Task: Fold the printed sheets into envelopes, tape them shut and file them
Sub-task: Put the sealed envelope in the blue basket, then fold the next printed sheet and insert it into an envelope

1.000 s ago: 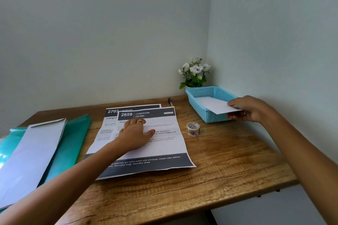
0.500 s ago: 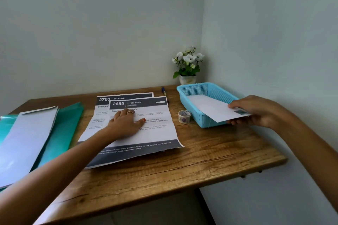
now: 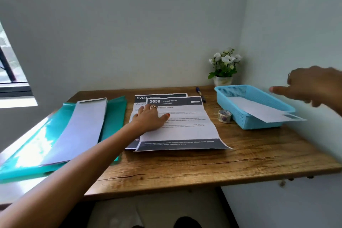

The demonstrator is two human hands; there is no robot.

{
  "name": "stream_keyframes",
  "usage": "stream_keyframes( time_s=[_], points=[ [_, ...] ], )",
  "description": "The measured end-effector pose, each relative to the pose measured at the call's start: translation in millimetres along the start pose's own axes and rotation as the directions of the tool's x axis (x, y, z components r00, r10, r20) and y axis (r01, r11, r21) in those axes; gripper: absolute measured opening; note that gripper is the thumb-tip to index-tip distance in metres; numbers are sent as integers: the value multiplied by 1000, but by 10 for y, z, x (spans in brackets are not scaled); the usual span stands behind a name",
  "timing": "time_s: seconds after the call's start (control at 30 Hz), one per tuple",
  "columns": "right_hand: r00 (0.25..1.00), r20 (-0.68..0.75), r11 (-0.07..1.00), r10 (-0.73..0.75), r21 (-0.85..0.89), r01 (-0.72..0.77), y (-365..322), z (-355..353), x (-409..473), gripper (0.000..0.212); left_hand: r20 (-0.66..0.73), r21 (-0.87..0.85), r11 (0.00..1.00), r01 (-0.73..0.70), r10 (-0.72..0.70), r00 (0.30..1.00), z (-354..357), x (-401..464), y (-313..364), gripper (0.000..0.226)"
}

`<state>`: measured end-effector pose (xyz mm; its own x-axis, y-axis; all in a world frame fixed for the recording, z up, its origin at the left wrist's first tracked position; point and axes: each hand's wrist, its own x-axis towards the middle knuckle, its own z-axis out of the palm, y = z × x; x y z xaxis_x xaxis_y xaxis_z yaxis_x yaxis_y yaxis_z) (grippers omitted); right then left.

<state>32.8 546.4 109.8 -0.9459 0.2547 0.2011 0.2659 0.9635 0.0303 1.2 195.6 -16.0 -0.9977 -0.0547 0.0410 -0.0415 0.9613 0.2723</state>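
- On the desk point(image 3: 231, 161), the left hand point(image 3: 150, 118) lies flat, fingers spread, pressing the top sheet point(image 3: 181, 126), marked 2659.
- Under it, a second sheet point(image 3: 142, 99) marked 2703 peeks out at the far left.
- At the right, the right hand point(image 3: 312, 86) hovers blurred above the basket point(image 3: 246, 122), fingers loose, gripping nothing.
- A white envelope point(image 3: 262, 110) rests in the blue basket, its near end jutting over the rim.
- Between sheet and basket stands a tape roll point(image 3: 224, 115).
- A pen point(image 3: 200, 91) lies behind the sheets.
- Left of the sheets, a long envelope point(image 3: 81, 129) lies on a teal folder point(image 3: 27, 157).
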Motion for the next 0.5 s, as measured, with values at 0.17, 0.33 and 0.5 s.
stream_keyframes(
  time_s=[0.17, 0.33, 0.5],
  points=[
    [997, -27, 996, -70, -48, 69, -337, -50, -116, 54, 3, -20, 999, 34, -34, 999, -82, -141, -276, 75],
    [982, 40, 983, -182, -4, 183, -778, 8, -341, 53, -16, -31, 997, 64, -65, 998, -170, -288, -399, 73],
    [932, 110, 938, -346, 76, 339, -1205, 92, -505, 57, -29, -71, 996, 52, -54, 998, -221, -396, -408, 70]
  ],
)
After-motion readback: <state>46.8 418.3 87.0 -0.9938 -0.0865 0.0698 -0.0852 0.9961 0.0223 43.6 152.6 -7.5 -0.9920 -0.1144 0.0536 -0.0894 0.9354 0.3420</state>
